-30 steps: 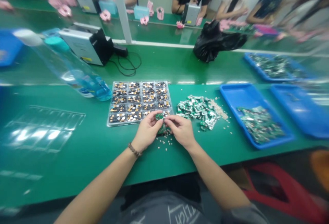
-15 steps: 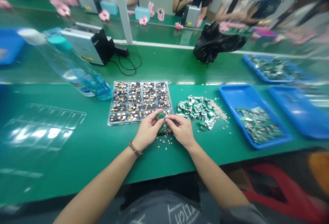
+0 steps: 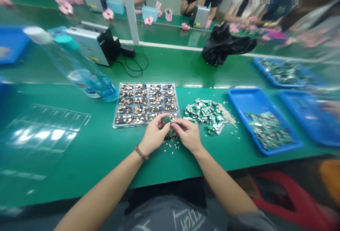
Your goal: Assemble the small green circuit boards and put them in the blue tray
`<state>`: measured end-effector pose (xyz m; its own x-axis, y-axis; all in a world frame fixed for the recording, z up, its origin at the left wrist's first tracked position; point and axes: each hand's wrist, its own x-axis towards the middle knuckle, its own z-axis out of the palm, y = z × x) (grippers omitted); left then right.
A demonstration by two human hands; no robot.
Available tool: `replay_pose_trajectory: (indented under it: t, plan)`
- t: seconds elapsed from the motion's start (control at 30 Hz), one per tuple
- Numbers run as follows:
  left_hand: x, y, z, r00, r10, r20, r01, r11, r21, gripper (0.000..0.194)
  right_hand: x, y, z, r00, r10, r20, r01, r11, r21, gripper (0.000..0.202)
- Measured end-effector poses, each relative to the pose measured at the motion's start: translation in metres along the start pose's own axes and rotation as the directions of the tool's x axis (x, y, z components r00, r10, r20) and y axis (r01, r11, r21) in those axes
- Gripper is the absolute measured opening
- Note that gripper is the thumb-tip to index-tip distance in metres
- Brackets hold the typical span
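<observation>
Between my two hands is a small green circuit board, partly covered by fingers. My left hand is closed on it with thumb and fingers. My right hand pinches at the board's right side; whatever tiny piece lies between its fingertips is too small to make out. Several tiny pale bits lie on the green mat just below. Behind my left hand stands a clear compartment tray filled with small black, orange and white parts. A heap of green circuit boards lies right of my right hand, beside small beige pieces.
Blue trays stand to the right, the nearest blue tray holding circuit boards. Clear bottles and an empty-looking clear plastic tray are at left. A silver-black device and a black bag sit farther back. Co-workers sit opposite.
My hands stay together at the board with only slight finger movement. The whole view has shifted a little. A blurred hand of another person now shows at the far right tray.
</observation>
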<state>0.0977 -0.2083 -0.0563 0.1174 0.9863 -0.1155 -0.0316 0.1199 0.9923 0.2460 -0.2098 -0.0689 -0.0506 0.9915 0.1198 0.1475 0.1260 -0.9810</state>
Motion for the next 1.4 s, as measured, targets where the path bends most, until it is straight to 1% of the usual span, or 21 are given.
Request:
replay_pose_trajectory:
  t: [0.17,0.27,0.33,0.4,0.5,0.53,0.6,0.63,0.7,0.73,0.77,0.8,0.83,0.9,0.97,1.03,1.07,1.13,1.23,1.3,1.4]
  plan:
    - [-0.004,-0.005,0.001,0.999,0.046,-0.019,-0.045,0.997,0.067,0.04,-0.002,0.001,0.001,0.999,-0.025,0.03,0.025,1.0,-0.013,0.016]
    - [-0.005,-0.006,0.002,0.999,0.036,-0.031,-0.032,0.992,0.123,0.036,-0.003,-0.001,0.001,0.998,-0.049,0.043,0.05,0.998,-0.035,0.015]
    - [-0.005,-0.006,0.002,0.999,0.025,-0.03,-0.021,0.993,0.113,0.032,-0.003,-0.001,0.001,0.998,-0.048,0.051,0.05,0.998,-0.029,0.016]
    - [-0.005,-0.004,0.003,0.999,0.041,-0.036,-0.039,0.997,0.063,0.029,-0.002,-0.001,0.001,0.998,-0.029,0.059,0.028,0.999,0.018,0.021]
    - [-0.006,0.002,0.003,0.995,0.07,-0.067,-0.071,0.997,-0.007,0.027,-0.003,-0.003,-0.001,0.997,0.002,0.075,-0.008,0.997,0.075,0.038]
    - [-0.006,0.004,0.003,0.994,0.079,-0.08,-0.08,0.997,-0.009,0.027,-0.004,-0.005,-0.003,0.997,0.005,0.083,-0.009,0.999,0.053,0.037]
    - [-0.009,0.008,0.004,0.99,0.112,-0.091,-0.111,0.994,0.012,0.03,-0.009,-0.011,-0.011,0.994,0.007,0.107,-0.002,0.999,-0.052,0.024]
    - [-0.011,0.009,0.005,0.988,0.134,-0.078,-0.133,0.991,0.017,0.033,-0.011,-0.014,-0.018,0.994,0.006,0.109,0.006,0.994,-0.111,0.019]
    - [-0.014,0.01,0.006,0.985,0.169,-0.013,-0.169,0.986,0.005,0.044,-0.015,-0.02,-0.04,0.999,-0.007,0.05,0.018,0.975,-0.222,0.019]
    - [-0.015,0.01,0.006,0.983,0.184,0.025,-0.184,0.983,0.003,0.047,-0.016,-0.022,-0.057,1.0,-0.023,-0.021,0.016,0.962,-0.273,0.021]
    - [-0.016,0.01,0.006,0.978,0.2,0.058,-0.201,0.979,0.015,0.048,-0.016,-0.024,-0.077,0.992,-0.048,-0.116,0.007,0.943,-0.332,0.023]
    - [-0.017,0.009,0.006,0.973,0.219,0.076,-0.223,0.974,0.042,0.046,-0.016,-0.025,-0.101,0.972,-0.079,-0.222,-0.017,0.915,-0.403,0.025]
    - [-0.018,0.009,0.006,0.967,0.239,0.083,-0.246,0.966,0.083,0.042,-0.016,-0.026,-0.128,0.939,-0.117,-0.323,-0.056,0.876,-0.48,0.027]
    - [-0.019,0.008,0.005,0.957,0.279,0.077,-0.288,0.942,0.17,0.035,-0.018,-0.024,-0.185,0.857,-0.178,-0.483,-0.2,0.749,-0.632,0.03]
    - [-0.02,0.009,0.004,0.95,0.301,0.086,-0.313,0.923,0.223,0.032,-0.022,-0.019,-0.239,0.796,-0.168,-0.582,-0.395,0.585,-0.709,0.032]
    - [-0.021,0.009,0.002,0.939,0.326,0.109,-0.344,0.905,0.25,0.031,-0.028,-0.009,-0.282,0.794,-0.118,-0.596,-0.5,0.43,-0.752,0.032]
    - [-0.022,0.01,0.002,0.933,0.339,0.119,-0.358,0.898,0.257,0.031,-0.031,-0.002,-0.297,0.808,-0.096,-0.582,-0.515,0.366,-0.775,0.031]
    - [-0.022,0.01,0.002,0.925,0.356,0.132,-0.379,0.888,0.262,0.03,-0.035,0.012,-0.316,0.828,-0.051,-0.559,-0.528,0.267,-0.806,0.031]
    - [-0.02,0.011,0.001,0.918,0.381,0.112,-0.397,0.882,0.253,0.028,-0.035,0.031,-0.323,0.84,0.015,-0.542,-0.534,0.197,-0.822,0.03]
    - [-0.02,0.019,-0.003,0.917,0.392,0.07,-0.397,0.887,0.234,0.026,-0.033,0.04,-0.323,0.84,0.034,-0.542,-0.538,0.193,-0.821,0.029]
    - [-0.031,0.046,-0.018,0.912,0.41,0.005,-0.4,0.889,0.225,0.024,-0.031,0.051,-0.326,0.834,0.008,-0.551,-0.536,0.248,-0.807,0.028]
